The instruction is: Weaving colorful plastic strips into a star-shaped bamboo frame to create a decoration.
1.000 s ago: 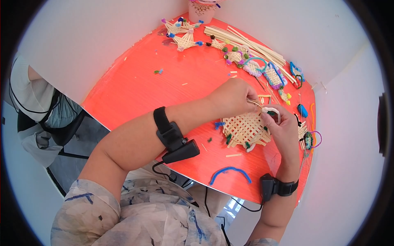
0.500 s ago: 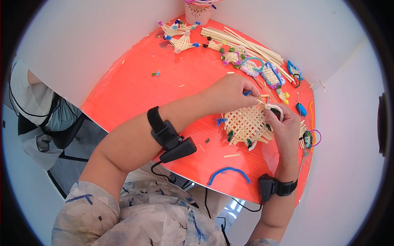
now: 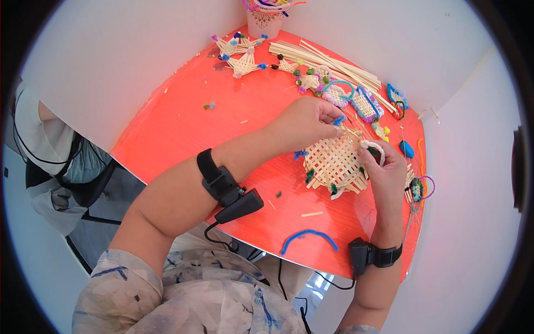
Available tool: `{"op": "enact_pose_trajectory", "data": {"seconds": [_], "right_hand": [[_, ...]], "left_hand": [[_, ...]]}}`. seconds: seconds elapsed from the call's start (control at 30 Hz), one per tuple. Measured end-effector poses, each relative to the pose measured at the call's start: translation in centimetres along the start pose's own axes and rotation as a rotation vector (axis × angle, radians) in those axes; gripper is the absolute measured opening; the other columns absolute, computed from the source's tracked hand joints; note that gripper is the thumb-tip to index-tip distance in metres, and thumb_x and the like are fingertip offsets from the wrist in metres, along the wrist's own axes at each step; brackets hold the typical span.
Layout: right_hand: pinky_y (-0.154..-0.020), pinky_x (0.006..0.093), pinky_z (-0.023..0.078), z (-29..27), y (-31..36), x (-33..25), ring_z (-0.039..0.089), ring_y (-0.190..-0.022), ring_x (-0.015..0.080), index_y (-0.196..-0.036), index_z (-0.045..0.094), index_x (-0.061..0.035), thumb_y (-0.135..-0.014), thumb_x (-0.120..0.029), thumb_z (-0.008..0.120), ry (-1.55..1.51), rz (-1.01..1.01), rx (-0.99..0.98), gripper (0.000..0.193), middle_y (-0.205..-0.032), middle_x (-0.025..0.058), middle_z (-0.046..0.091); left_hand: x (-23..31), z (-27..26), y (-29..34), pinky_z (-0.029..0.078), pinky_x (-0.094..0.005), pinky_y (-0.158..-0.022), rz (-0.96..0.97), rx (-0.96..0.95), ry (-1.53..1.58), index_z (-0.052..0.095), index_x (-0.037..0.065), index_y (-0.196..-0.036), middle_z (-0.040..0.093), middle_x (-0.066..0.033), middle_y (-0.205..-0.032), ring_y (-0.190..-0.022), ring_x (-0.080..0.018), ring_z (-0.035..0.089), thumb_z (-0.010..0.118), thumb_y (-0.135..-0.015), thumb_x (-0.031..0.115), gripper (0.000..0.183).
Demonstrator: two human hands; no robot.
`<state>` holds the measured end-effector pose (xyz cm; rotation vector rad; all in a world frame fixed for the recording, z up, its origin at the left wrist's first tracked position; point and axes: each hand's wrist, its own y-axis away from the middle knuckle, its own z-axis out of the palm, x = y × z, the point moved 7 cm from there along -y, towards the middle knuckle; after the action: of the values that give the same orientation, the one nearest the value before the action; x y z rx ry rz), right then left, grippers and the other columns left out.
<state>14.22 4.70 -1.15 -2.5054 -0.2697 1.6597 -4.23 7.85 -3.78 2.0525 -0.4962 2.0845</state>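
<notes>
A pale woven strip mat (image 3: 332,161) is held up between my hands, roughly round, with strip ends sticking out along its rim. Dark green and blue fuzzy ties sit at several places on that rim. My left hand (image 3: 318,119) pinches the mat's upper edge, where a blue fuzzy tie (image 3: 339,120) shows by the fingertips. On the right side my right hand (image 3: 387,168) grips the mat, thumb in front. A white pipe cleaner (image 3: 374,146) curves over its fingers, and another white end (image 3: 337,193) hangs at the mat's lower edge.
Woven star shapes (image 3: 245,63) and small woven pieces (image 3: 366,106) line the red table's (image 3: 183,122) far side. Behind them lies a bundle of pale strips (image 3: 328,64). A pot (image 3: 264,23) holds pipe cleaners. A blue pipe cleaner (image 3: 307,232) lies near the front edge.
My left hand has shifted slightly left along the mat's upper edge, and its fingers have changed position. The mat has tilted a little; my right hand stays almost in place.
</notes>
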Motion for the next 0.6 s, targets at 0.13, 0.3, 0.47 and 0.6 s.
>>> {"op": "enact_pose_trajectory", "data": {"seconds": [0.13, 0.3, 0.47, 0.6], "right_hand": [[-0.054, 0.0177, 0.040, 0.1, -0.1, -0.4, 0.054, -0.063, 0.0011, -0.097, 0.069, 0.0001, -0.086, -0.009, 0.071, 0.005, -0.004, 0.010, 0.015, -0.075, -0.0018, 0.064], [-0.053, 0.0177, 0.040, -0.1, 0.0, -0.4, 0.054, -0.062, 0.0016, -0.098, 0.070, -0.0003, -0.085, -0.009, 0.072, -0.010, -0.005, 0.022, 0.015, -0.074, -0.0014, 0.065], [-0.053, 0.0181, 0.041, 0.4, 0.2, -0.5, 0.055, -0.062, 0.0018, -0.098, 0.070, -0.0004, -0.085, -0.009, 0.073, -0.029, -0.008, -0.008, 0.016, -0.074, -0.0014, 0.065], [-0.056, 0.0187, 0.043, 0.4, 0.1, -0.6, 0.056, -0.065, 0.0024, -0.099, 0.070, 0.0001, -0.084, -0.008, 0.073, -0.017, -0.037, -0.016, 0.017, -0.078, -0.0005, 0.067]], "left_hand": [[0.0, -0.4, -0.1, 0.055, -0.0293, -0.084, 0.068, 0.033, -0.055, 0.059, -0.007, -0.118, 0.067, -0.0156, -0.107, -0.097, -0.0162, 0.066, 0.071, -0.086, 0.009, 0.038], [1.7, 0.0, 0.9, 0.055, -0.0286, -0.081, 0.133, 0.081, -0.208, 0.060, -0.008, -0.114, 0.068, -0.0149, -0.105, -0.095, -0.0166, 0.067, 0.071, -0.085, 0.006, 0.035], [0.2, -0.9, 0.2, 0.056, -0.0284, -0.076, 0.071, 0.164, -0.122, 0.062, -0.006, -0.106, 0.069, -0.0125, -0.096, -0.087, -0.0155, 0.068, 0.069, -0.084, 0.003, 0.024], [0.1, -1.0, 0.1, 0.056, -0.0280, -0.075, 0.097, 0.179, -0.120, 0.064, -0.005, -0.104, 0.069, -0.0115, -0.092, -0.084, -0.0146, 0.068, 0.068, -0.085, 0.002, 0.020]]}}
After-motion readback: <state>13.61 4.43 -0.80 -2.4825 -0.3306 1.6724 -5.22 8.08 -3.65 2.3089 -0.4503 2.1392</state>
